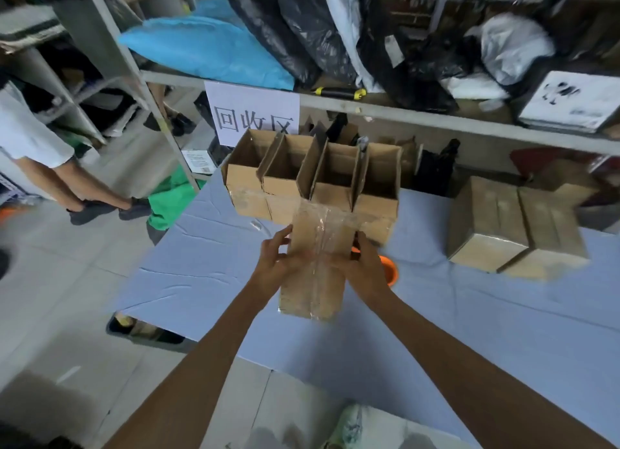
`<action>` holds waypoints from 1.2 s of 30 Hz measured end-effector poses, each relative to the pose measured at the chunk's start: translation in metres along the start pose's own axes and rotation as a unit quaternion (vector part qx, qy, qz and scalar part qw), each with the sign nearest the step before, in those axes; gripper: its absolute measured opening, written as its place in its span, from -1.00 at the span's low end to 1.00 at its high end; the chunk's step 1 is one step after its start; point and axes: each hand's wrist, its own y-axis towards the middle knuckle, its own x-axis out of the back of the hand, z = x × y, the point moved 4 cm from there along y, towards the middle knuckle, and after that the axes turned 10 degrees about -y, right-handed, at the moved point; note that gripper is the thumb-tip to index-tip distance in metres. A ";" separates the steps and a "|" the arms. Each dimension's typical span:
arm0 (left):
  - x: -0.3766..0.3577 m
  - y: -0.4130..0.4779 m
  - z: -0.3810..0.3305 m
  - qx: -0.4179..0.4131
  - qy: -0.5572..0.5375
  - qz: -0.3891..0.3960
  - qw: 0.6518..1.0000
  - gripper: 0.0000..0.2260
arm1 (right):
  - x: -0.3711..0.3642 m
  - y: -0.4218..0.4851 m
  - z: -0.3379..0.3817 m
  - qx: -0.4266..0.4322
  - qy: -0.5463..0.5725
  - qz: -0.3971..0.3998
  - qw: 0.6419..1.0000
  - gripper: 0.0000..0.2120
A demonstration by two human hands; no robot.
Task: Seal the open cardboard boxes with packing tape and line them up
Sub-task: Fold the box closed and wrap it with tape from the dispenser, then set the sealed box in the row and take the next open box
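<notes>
Two sealed boxes point(513, 227) sit toward the worktop's point(208, 267) right edge, four open boxes point(312, 176) wait at its far edge, while the left hand point(278, 264) and right hand point(364, 267), fingers curled, grip a taped box point(315, 264).

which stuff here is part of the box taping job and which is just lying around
Job: taped box held by left hand and right hand; open boxes; sealed boxes; orange tape roll.

Lying about: paper sign; blue bag; black bags.
</notes>
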 end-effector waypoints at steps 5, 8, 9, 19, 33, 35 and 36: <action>-0.060 -0.002 -0.005 -0.012 0.027 0.095 0.995 -0.52 | 0.062 -0.034 0.002 -0.005 -0.071 -0.113 0.991 -0.62; -0.109 -0.004 -0.002 -0.001 0.000 0.129 0.992 -0.56 | 0.108 -0.057 -0.006 -0.041 -0.089 -0.194 0.976 -0.69; -0.124 -0.004 0.001 0.005 -0.003 0.138 0.990 -0.54 | 0.123 -0.063 -0.008 -0.046 -0.091 -0.213 0.972 -0.69; -0.207 0.042 -0.004 -0.022 0.069 0.138 0.988 -0.56 | 0.209 -0.032 -0.012 -0.045 -0.147 -0.226 0.962 -0.64; -0.275 0.176 -0.017 0.041 0.159 0.072 0.984 -0.78 | 0.276 0.135 -0.019 -0.016 -0.234 -0.167 0.958 -0.79; -0.278 0.190 -0.009 0.048 0.199 0.065 0.977 -0.68 | 0.277 0.151 -0.022 -0.017 -0.290 -0.162 0.943 -0.74; -0.280 0.196 -0.005 0.050 0.219 0.070 0.972 -0.62 | 0.278 0.158 -0.025 -0.017 -0.307 -0.158 0.938 -0.76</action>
